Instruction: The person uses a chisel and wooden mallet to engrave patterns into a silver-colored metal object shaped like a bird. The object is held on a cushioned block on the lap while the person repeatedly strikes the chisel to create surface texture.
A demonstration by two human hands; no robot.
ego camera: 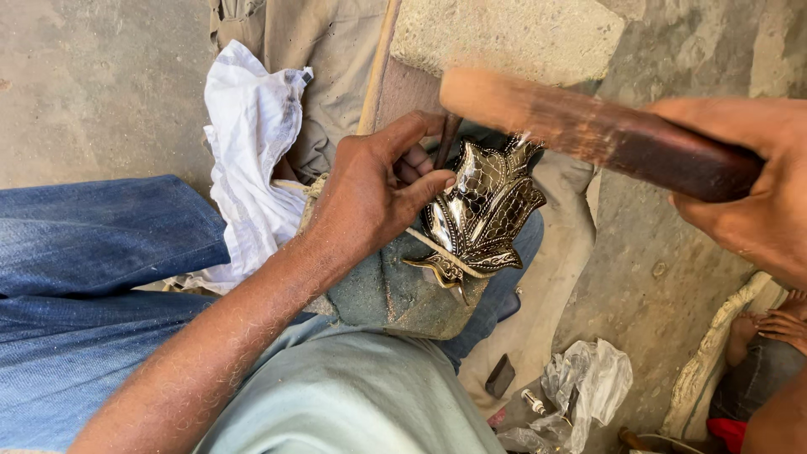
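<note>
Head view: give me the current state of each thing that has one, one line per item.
Left hand: pinching a thin metal punch, tip set on the workpiece.
Punch: near upright, mostly hidden by fingers.
Metal leaf piece: shiny, patterned, lying on a padded block.
Right hand: grip closed on a wooden mallet.
Mallet: raised, blurred, above the punch.
White cloth: crumpled, loose.
Plastic bag: crumpled on the floor.

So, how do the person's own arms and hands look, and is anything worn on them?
Both are bare. The left hand and its forearm carry no sleeve, glove, ring or watch; fine hairs and some dust show on the forearm. The right hand is also ungloved, and its wrist is out of view.
</note>
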